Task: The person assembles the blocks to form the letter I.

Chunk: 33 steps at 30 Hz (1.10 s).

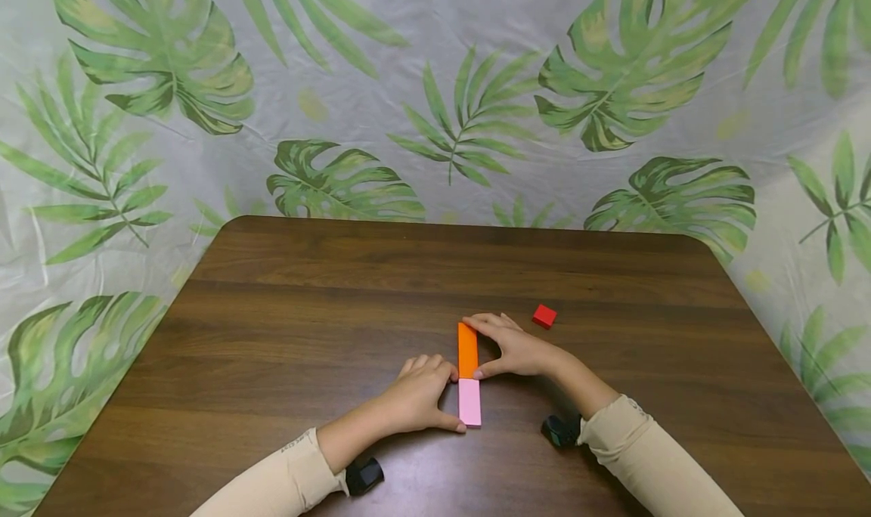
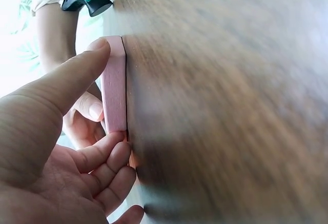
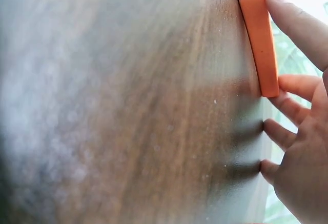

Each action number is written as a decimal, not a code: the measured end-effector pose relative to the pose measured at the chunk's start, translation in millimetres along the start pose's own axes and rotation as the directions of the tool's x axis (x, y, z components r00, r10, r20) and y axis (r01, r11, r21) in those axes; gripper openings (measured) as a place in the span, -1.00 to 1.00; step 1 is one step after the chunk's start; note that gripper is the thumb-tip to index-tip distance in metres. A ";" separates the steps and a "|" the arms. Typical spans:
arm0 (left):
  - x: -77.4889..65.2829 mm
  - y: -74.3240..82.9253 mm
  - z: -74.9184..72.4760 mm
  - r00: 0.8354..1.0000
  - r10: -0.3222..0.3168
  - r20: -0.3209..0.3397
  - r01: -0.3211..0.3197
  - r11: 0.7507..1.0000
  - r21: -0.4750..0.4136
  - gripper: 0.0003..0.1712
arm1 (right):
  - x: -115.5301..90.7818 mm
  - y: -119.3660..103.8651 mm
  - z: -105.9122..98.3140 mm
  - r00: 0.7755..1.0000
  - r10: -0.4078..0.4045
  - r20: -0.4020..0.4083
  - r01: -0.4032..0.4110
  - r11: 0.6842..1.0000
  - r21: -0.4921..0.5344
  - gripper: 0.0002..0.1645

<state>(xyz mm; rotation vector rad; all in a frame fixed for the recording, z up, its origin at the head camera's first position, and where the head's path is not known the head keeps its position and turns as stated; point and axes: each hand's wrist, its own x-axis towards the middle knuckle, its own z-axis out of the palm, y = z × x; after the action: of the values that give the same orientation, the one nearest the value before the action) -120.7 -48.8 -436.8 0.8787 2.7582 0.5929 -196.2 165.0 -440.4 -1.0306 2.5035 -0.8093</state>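
Two flat rectangular blocks lie end to end on the table, an orange block farther off and a pink block nearer, their short ends meeting. My left hand holds the pink block lengthwise; its thumb is at the near end and its index finger by the joint, as the left wrist view shows on the pink block. With thumb by the joint and index finger at the far end, my right hand grips the orange block. The right hand's other fingers touch the tabletop.
A small red block sits apart, beyond the right hand. The brown wooden table has rounded far corners, and a leaf-patterned cloth hangs behind it. Black wrist cameras sit under both sleeves, one by the right forearm.
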 end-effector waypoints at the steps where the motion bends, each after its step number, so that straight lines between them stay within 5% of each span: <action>1: 0.0 0.0 -0.2 1.000 0.001 0.000 -0.001 1.000 0.001 -0.28 | 0.0 -0.2 0.0 1.000 -0.001 0.000 0.001 1.000 -0.001 0.04; 14: 0.3 -2.6 0.1 0.999 0.010 -0.036 -0.012 0.999 -0.047 -0.15 | -0.3 4.6 2.7 0.998 -0.044 -0.054 0.045 0.999 0.019 0.02; 22: 5.3 -5.5 -0.2 0.994 0.080 -0.071 -0.085 0.994 -0.066 -0.09 | -5.5 5.0 -6.0 0.992 0.037 -0.123 -0.021 0.992 0.128 0.01; 27: 6.4 -5.7 0.8 0.997 0.080 -0.017 -0.080 0.996 -0.024 -0.11 | -14.2 11.7 -15.6 0.971 0.090 -0.223 -0.051 0.983 0.178 -0.02; 33: 7.4 -5.6 0.9 0.998 0.061 -0.033 -0.063 0.997 -0.034 -0.14 | -29.8 27.7 -29.2 0.920 0.149 -0.363 -0.090 0.981 0.174 -0.09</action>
<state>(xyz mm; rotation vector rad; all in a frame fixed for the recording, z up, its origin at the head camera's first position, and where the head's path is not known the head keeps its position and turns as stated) -129.3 -48.3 -440.4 0.9582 2.7487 0.6703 -204.5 213.7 -432.0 -0.7149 2.7243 -1.2410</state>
